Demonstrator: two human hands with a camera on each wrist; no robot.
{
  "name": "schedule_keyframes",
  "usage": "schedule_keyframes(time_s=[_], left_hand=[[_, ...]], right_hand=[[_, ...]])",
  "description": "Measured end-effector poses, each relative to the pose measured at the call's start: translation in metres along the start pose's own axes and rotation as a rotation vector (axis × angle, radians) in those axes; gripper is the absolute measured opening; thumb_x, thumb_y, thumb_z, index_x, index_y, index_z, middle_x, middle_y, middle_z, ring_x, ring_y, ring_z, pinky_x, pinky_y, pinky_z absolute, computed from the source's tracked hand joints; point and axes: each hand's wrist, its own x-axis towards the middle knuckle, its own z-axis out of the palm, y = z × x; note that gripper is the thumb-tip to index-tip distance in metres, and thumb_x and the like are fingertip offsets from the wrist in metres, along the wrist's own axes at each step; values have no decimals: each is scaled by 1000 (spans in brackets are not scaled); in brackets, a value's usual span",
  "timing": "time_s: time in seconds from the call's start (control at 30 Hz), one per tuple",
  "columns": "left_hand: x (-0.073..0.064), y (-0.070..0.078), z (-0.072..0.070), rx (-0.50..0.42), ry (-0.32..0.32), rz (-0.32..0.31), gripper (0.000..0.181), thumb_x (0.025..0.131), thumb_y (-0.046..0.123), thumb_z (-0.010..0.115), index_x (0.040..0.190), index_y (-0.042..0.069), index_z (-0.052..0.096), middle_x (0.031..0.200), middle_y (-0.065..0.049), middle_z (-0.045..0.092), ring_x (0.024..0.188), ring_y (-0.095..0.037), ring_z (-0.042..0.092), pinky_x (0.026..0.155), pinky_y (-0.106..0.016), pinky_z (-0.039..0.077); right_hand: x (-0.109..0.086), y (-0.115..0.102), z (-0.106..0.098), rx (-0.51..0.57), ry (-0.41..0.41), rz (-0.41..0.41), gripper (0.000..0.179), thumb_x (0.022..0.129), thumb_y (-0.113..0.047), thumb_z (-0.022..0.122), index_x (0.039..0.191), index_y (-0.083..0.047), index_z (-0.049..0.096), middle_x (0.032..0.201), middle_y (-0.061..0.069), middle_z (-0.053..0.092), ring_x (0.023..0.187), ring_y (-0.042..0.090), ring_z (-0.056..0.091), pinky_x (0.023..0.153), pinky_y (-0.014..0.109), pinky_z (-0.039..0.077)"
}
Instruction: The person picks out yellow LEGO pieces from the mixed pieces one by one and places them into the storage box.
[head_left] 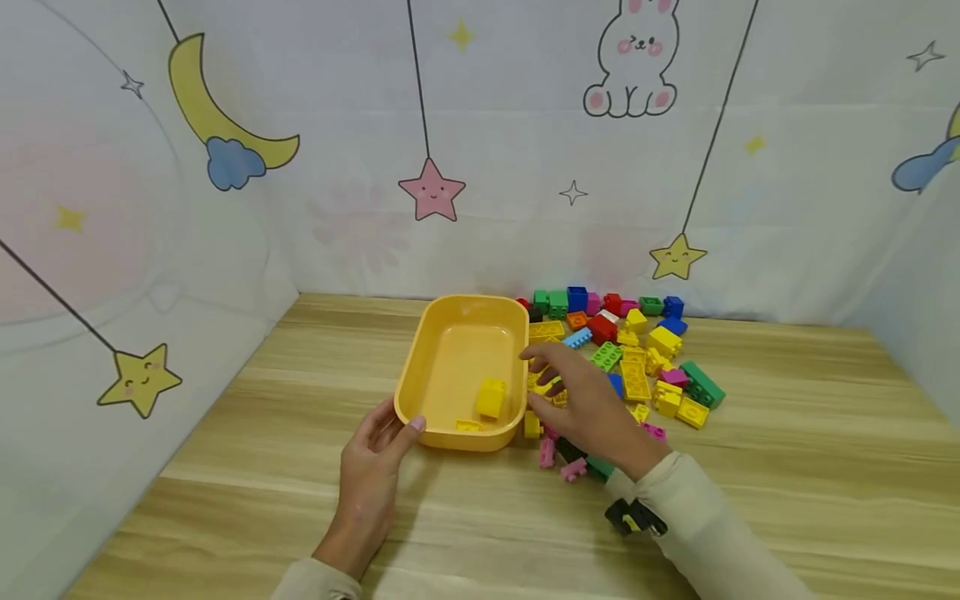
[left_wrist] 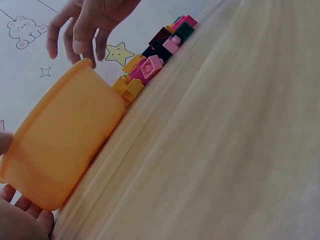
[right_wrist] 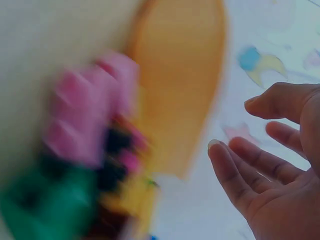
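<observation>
The left hand [head_left: 367,483] is gripping the near-left corner of the yellow basin [head_left: 461,354], left of the loose bricks [head_left: 634,379], while the right hand [head_left: 585,408] is hovering beside its right rim, fingers parted, holding nothing. Inside, a yellow brick [head_left: 491,400] is lying near the right wall; to my eye, it is looking light, stiff and smooth, inviting a pinch across opposite sides.

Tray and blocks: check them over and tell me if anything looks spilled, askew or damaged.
Nothing stands out as damaged. The tray sits upright, the left hand gripping its near left corner. The loose blocks lie jumbled on the table to its right; untidy, but the tray shows no sign of tipping.
</observation>
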Motion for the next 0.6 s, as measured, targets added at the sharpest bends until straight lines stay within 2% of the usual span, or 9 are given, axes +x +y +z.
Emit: schedule_keyframes(time_s=[0.17, 0.23, 0.37, 0.47, 0.6], left_hand=[[0, 1, 1, 15, -11, -11, 60, 93, 11, 74, 145, 2, 46, 143, -13, 49, 129, -22, 50, 98, -21, 47], [0, 1, 1, 21, -19, -17, 60, 94, 12, 74, 146, 3, 45, 144, -12, 49, 129, -21, 50, 98, -20, 46], [0, 3, -1, 34, -23, -30, 61, 94, 14, 73, 147, 5, 44, 145, -9, 48, 130, -19, 50, 99, -19, 45], [0, 3, -2, 50, -30, -47, 63, 94, 17, 74, 148, 5, 43, 147, -9, 46, 131, -18, 48, 100, -19, 44], [0, 3, 0, 68, -38, -64, 65, 94, 19, 75, 149, 6, 42, 148, -9, 46, 132, -18, 47, 101, -19, 43]], right_hand=[[-5, 6, -50, -77, 132, -11, 25, 90, 1, 72, 112, -7, 65, 105, 3, 67, 91, 18, 64, 76, 39, 60], [-10, 13, -67, -119, 159, -9, 21, 89, 4, 72, 106, -6, 67, 101, 3, 68, 87, 18, 64, 74, 40, 60], [-23, 30, -89, -194, 87, 53, 16, 89, 5, 71, 100, -6, 68, 95, 3, 68, 83, 19, 64, 71, 41, 60], [-34, 47, -99, -247, 2, 125, 14, 88, 3, 72, 98, -6, 69, 94, 5, 66, 83, 21, 63, 70, 43, 59], [-50, 73, -108, -286, -73, 240, 14, 86, 3, 75, 97, -3, 69, 97, 8, 65, 82, 24, 62, 70, 43, 58]])
